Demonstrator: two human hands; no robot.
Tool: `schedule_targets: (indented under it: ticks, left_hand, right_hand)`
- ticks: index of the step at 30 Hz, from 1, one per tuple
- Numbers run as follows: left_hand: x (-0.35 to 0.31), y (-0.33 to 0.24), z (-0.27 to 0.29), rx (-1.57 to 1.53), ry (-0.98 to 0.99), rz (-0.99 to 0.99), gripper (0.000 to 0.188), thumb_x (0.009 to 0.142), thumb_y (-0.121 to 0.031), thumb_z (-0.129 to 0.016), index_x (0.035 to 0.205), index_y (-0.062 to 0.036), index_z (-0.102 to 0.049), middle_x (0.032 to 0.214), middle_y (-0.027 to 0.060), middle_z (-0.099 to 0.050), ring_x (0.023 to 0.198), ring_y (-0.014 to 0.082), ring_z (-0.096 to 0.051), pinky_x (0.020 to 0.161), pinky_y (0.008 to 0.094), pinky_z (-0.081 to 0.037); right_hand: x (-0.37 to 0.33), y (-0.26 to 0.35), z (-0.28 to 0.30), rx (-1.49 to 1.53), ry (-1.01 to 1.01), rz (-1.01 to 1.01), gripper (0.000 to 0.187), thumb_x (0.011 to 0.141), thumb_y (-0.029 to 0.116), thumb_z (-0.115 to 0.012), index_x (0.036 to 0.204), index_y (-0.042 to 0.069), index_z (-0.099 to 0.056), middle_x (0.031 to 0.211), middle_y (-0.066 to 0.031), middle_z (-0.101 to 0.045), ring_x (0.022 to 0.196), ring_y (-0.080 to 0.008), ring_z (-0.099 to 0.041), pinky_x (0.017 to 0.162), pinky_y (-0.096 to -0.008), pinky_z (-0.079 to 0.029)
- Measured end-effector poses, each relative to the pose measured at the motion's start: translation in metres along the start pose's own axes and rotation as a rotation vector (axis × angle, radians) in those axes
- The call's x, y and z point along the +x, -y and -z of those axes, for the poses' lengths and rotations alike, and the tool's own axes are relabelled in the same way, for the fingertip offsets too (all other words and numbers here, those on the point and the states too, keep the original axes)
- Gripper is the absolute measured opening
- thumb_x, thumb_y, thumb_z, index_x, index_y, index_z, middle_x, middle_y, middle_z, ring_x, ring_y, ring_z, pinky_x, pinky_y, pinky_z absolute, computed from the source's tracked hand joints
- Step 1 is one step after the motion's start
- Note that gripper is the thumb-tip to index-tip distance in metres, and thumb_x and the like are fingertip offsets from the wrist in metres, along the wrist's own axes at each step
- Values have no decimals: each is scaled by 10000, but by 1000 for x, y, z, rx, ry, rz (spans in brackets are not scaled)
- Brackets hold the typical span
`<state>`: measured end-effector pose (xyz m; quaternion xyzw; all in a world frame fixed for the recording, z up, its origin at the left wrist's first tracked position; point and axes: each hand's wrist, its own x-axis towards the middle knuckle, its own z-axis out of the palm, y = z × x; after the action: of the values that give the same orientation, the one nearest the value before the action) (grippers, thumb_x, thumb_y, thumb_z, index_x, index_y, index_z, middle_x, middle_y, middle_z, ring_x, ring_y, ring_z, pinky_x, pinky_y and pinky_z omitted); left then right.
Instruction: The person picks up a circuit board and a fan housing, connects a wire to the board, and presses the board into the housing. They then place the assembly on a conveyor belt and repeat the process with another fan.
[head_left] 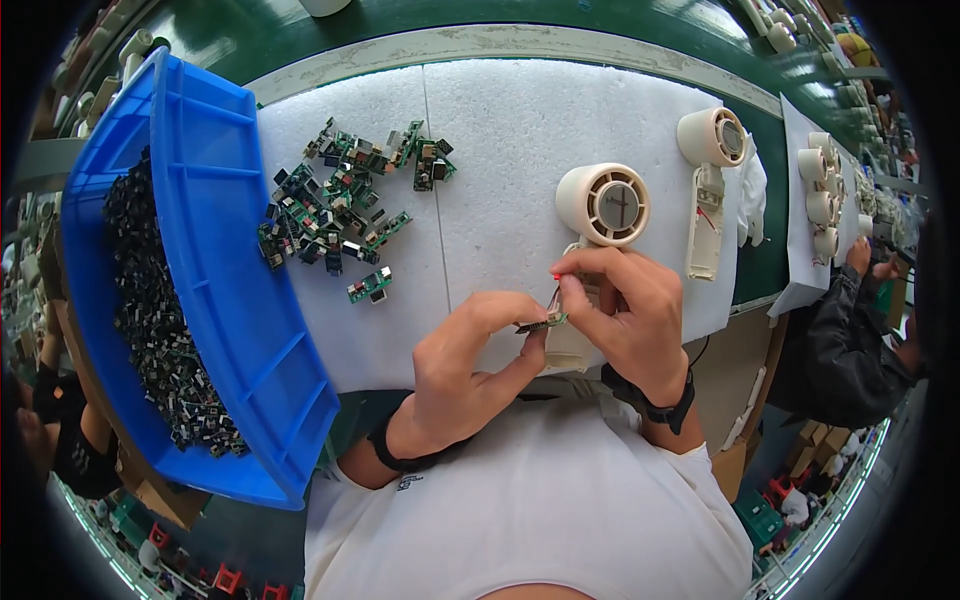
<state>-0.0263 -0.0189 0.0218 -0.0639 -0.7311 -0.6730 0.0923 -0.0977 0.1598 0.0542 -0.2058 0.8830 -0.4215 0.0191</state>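
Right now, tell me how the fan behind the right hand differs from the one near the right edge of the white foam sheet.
The near fan has its handle partly hidden by the right hand; the far fan shows its open handle. The near fan's head looks larger in this view than the far fan's. Both have a round cream head with a slotted grille and grey centre.

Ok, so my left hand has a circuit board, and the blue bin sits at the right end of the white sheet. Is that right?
Not quite: in the head view the blue bin is at the left end of the white sheet, not the right. Your left hand does have a circuit board.
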Motion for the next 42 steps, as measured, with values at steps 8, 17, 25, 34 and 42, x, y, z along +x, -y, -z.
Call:
schedule_targets:
  ticks: [8, 17, 25, 34, 42]
  left_hand:
    - [12, 3, 11, 10, -106, 77, 324, 836, 133, -747, 1128, 43, -639, 1070, 118, -700, 1009, 185, -696, 902, 303, -575]
    - [22, 0, 0, -6, -90, 153, 302, 892, 104, -711, 1185, 33, -688, 1142, 108, -677, 1025, 165, -693, 896, 283, -585]
    - [23, 6, 4, 26, -35, 150, 335, 937, 97, -661, 1262, 21, -692, 1184, 121, -658, 1038, 172, -694, 891, 277, -592]
    - [23, 0, 8, -212, 37, 229, 330, 953, 107, -627, 1268, 31, -684, 1191, 140, -658, 1039, 192, -694, 906, 289, -584]
    - [23, 4, 12, -275, 114, 227, 341, 944, 133, -616, 1260, 29, -690, 1185, 155, -665, 1022, 202, -699, 886, 293, -581]
  right_hand:
    - [-4, -9, -1, -32, 1, 72, 122, 828, 29, -778, 944, 49, -747, 702, 0, -643, 484, -53, -444, 464, -237, -335]
    - [-2, -6, -3, -45, 5, 124, 127, 844, 32, -780, 965, 50, -746, 703, -8, -641, 484, -74, -450, 463, -255, -348]
    - [-2, -6, -4, -88, -2, 159, 125, 844, 25, -766, 964, 54, -743, 713, -16, -645, 490, -79, -463, 468, -258, -368]
    - [-6, -3, 0, 67, 10, 64, 100, 865, 30, -750, 961, 27, -723, 624, 2, -599, 469, -38, -445, 448, -233, -329]
    - [-7, -4, 2, 129, 20, 52, 85, 878, 25, -736, 960, 14, -715, 589, 16, -582, 467, -21, -449, 445, -215, -314]
